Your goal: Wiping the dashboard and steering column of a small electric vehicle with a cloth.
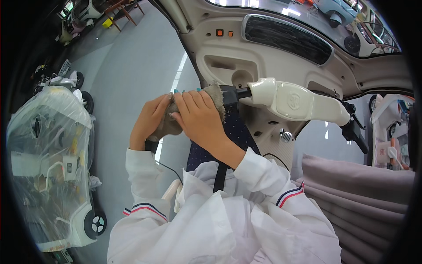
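Both of my hands are on a grey-brown cloth (215, 95) at the left end of the handlebar. My left hand (151, 114) grips the cloth's far left side, its fingers curled over the top. Against it, my right hand (197, 115) lies across the cloth with the fingers bent over it. The cloth hides the left grip beneath. Just right of the cloth is a black switch housing (229, 95), joined by a dark bar to the cream handlebar cover (293, 100). The right handlebar grip (361, 140) is uncovered.
A beige dashboard (224, 49) and windshield frame curve ahead. On the right is a mauve ribbed seat (356, 191). A plastic-wrapped vehicle (49, 165) stands at the left. Other vehicles and a wooden chair (120, 11) are farther off.
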A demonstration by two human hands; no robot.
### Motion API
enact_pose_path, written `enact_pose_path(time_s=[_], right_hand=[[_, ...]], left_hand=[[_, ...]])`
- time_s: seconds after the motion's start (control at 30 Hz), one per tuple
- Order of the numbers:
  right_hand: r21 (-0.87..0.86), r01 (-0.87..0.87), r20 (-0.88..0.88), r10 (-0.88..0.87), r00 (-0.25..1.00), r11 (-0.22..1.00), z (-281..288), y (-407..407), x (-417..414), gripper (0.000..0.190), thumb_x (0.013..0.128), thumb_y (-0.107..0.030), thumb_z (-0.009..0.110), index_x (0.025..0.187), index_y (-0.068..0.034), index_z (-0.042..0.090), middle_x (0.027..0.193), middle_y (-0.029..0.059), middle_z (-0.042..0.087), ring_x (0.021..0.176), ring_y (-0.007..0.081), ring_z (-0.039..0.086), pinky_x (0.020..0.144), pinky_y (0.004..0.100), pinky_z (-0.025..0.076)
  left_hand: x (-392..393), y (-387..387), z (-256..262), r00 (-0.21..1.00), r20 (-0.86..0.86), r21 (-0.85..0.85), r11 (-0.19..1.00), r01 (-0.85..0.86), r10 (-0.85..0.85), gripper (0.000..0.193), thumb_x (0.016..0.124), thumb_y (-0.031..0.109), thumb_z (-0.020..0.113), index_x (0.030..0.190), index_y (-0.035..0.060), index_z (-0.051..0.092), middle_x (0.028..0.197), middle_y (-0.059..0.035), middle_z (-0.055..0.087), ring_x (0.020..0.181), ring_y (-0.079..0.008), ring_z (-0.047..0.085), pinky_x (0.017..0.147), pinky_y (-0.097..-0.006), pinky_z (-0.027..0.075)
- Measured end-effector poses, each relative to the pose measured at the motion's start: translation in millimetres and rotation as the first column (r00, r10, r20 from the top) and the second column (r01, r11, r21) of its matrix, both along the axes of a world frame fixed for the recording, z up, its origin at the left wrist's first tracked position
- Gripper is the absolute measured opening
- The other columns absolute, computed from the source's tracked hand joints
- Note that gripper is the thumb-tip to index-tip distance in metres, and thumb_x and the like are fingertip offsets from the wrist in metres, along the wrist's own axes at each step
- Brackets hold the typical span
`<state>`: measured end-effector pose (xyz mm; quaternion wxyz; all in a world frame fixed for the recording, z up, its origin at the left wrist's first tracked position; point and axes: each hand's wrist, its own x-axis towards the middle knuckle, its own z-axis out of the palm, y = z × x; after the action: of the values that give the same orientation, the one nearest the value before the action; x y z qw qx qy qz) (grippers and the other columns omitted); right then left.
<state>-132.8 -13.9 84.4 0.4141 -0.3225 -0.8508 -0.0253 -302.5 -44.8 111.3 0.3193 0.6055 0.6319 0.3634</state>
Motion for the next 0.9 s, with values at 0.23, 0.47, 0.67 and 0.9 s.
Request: enact_pose_path(time_s=[0.23,0.47,0.67,0.9], right_hand=[[-0.058,-0.142,-0.209,0.127,0.97,0.988,22.8,4.0,31.0,0.021,0.077,-0.01,0.062,0.098,-0.007,0.064,0.086,0.0074,0.065,0.08,0.0224,0.061,0.077,0.0351,0.047],[-0.076,-0.119,-0.162,0.105,0.981,0.99,33.8,27.0,101.3,0.029,0.083,-0.017,0.065,0.108,-0.003,0.062,0.11,0.013,0.062,0.104,0.031,0.059,0.097,0.044,0.043],[-0.027,0.054,-0.069,-0.055,0.996,0.998,15.5,20.0,72.4,0.038,0.085,-0.029,0.061,0.112,-0.002,0.058,0.107,0.0121,0.061,0.105,0.0291,0.056,0.102,0.0475,0.037],[0.024,0.206,0.175,-0.207,0.963,0.978,11.3,22.7,13.8,0.026,0.085,-0.03,0.06,0.074,-0.007,0.06,0.073,0.0085,0.056,0.078,0.0254,0.055,0.083,0.0394,0.042]], left_hand=[[42.0,-9.2,25.6,0.905,-0.375,0.395,0.918,-0.043,0.203,0.018,0.09,0.018,0.058,0.101,0.007,0.068,0.087,-0.0094,0.066,0.08,-0.0288,0.063,0.075,-0.0341,0.048],[119.2,20.1,-3.0,0.839,-0.486,0.688,0.699,0.194,0.246,0.048,0.073,0.013,0.07,0.118,0.004,0.056,0.113,-0.0094,0.061,0.105,-0.0281,0.058,0.092,-0.0417,0.043],[111.2,27.3,-25.1,0.863,-0.434,0.68,0.722,0.124,0.26,0.044,0.074,0.018,0.067,0.116,0.0035,0.058,0.112,-0.0106,0.063,0.099,-0.0291,0.061,0.088,-0.0413,0.046],[64.2,9.3,-31.4,0.621,-0.726,0.426,0.902,0.067,0.297,0.019,0.073,0.021,0.071,0.086,0.0094,0.063,0.081,-0.0034,0.065,0.076,-0.0236,0.063,0.068,-0.0322,0.048]])
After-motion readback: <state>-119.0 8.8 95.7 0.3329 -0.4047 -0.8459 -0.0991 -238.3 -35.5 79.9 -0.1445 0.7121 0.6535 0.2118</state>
